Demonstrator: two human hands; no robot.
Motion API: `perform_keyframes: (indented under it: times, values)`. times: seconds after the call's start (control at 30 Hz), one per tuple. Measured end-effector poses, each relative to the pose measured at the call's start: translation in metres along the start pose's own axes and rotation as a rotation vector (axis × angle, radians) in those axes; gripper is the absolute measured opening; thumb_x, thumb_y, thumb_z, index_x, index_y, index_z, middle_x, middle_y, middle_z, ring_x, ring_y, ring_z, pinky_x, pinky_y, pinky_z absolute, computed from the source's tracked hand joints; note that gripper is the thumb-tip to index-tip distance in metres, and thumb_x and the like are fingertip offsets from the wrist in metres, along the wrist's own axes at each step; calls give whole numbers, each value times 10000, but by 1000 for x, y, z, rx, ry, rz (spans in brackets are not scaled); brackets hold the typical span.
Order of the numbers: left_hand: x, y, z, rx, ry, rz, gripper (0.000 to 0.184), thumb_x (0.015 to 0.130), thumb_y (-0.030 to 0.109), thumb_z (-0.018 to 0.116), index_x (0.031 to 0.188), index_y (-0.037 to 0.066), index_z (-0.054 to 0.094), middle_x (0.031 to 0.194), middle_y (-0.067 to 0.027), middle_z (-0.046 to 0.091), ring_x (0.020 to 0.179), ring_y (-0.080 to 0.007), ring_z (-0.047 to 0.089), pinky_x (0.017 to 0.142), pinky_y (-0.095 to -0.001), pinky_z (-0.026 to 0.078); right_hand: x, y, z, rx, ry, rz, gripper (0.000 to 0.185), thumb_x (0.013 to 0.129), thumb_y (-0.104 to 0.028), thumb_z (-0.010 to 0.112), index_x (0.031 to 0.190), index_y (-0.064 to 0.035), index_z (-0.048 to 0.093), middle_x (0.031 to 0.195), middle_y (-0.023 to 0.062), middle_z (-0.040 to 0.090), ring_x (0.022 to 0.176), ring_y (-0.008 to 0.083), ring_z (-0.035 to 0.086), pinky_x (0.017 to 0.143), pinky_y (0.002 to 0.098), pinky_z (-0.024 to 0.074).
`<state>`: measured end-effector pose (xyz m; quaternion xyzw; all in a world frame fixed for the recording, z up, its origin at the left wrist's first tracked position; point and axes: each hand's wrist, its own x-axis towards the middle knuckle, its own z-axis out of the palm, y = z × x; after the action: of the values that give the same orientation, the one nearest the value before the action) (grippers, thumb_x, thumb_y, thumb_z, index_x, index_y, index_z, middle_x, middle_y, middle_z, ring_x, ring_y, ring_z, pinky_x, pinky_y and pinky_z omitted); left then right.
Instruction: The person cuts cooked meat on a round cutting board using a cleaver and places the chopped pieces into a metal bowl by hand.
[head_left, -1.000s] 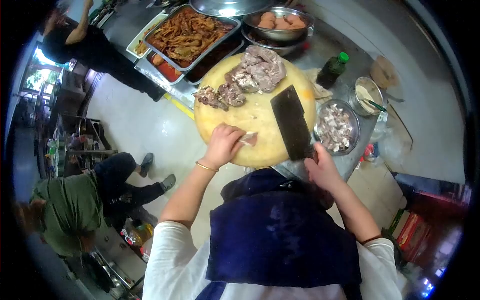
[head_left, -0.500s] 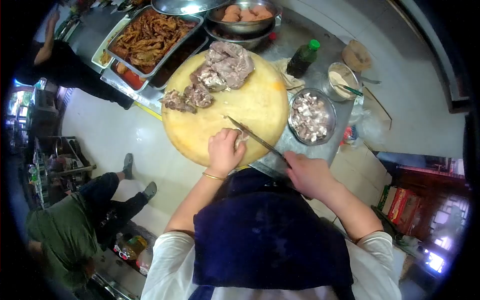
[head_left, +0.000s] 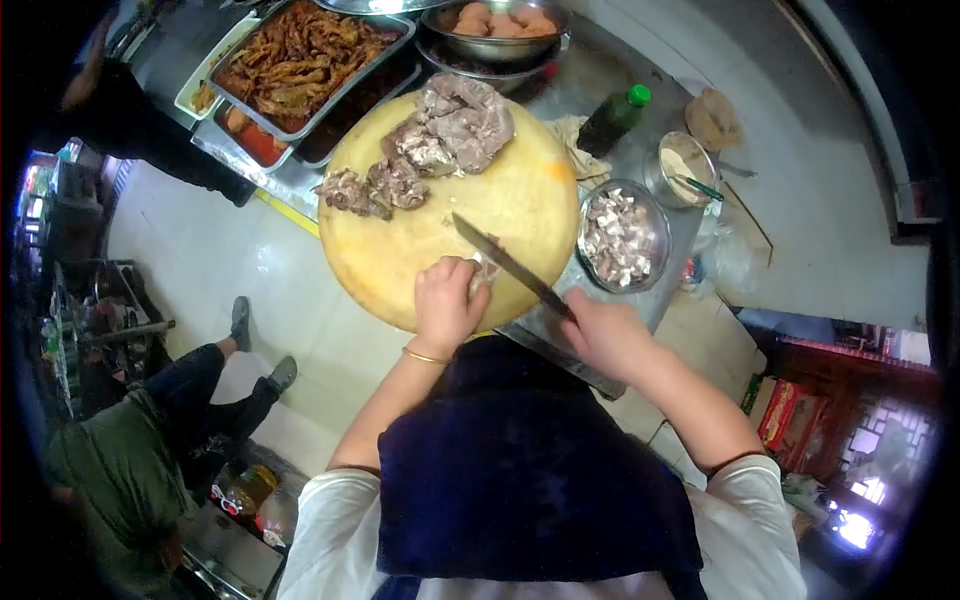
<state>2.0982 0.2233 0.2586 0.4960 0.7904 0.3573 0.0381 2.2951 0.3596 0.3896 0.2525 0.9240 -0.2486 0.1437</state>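
Note:
My left hand is closed on a small piece of meat near the front edge of the round yellow cutting board. In my right hand is the handle of a cleaver, seen nearly edge-on, its blade slanting over the board just right of the piece. Larger chunks of cooked meat lie at the back of the board, with smaller lumps to their left. A bowl of diced meat stands right of the board.
Behind the board are a tray of browned food and a bowl of round brown items. A green-capped bottle and a metal container stand at the right. One person is at lower left, another at upper left.
The cleaver has swung from lying broadside at the board's right to edge-on beside the piece under my left hand. The whole view has shifted, moving the board leftward.

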Motion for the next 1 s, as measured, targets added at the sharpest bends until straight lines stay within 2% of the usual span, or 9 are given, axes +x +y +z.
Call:
perform_keyframes:
  times: [0.13,0.33,0.47,0.63,0.8,1.0]
  values:
    - [1,-1,-2,19,-35,-4,197,763,197,738,930,115,675,887,-78,629,841,-301,607,737,-427,424,-22,-17,-21,-72,-132,44,277,939,-241,614,1101,-57,484,822,204,692,802,434,685,716,544,536]
    - [-2,-3,-5,-43,-26,26,188,769,175,742,932,108,675,895,-80,646,843,-309,615,741,-426,432,10,-21,-2,-4,-141,86,278,955,-245,575,1122,-43,485,837,202,697,814,432,686,721,546,536]
    - [-4,-1,-9,-89,-15,10,202,784,173,752,939,78,664,901,-102,640,867,-311,600,775,-412,424,18,-4,11,59,-21,71,269,962,-245,559,1124,-41,491,836,193,698,808,432,685,709,542,539]
    - [-8,0,-8,-42,-7,-11,186,770,173,743,913,95,653,873,-105,627,858,-320,595,753,-440,420,-24,-20,-9,-81,-89,22,261,953,-237,589,1100,-44,494,837,183,700,810,424,686,707,537,541]
    - [-8,-6,-7,-51,-47,-19,182,779,181,733,923,97,660,868,-96,625,851,-317,593,757,-438,419,-13,-23,-3,-53,-156,40,266,962,-248,586,1092,-46,472,823,192,688,778,438,673,682,556,519]
    - [-12,-5,-11,-42,-25,-24,173,786,186,734,938,110,700,843,-73,646,845,-300,605,786,-426,422,26,-12,22,62,-13,42,275,969,-262,572,1107,-43,479,827,199,691,800,429,681,697,554,524]
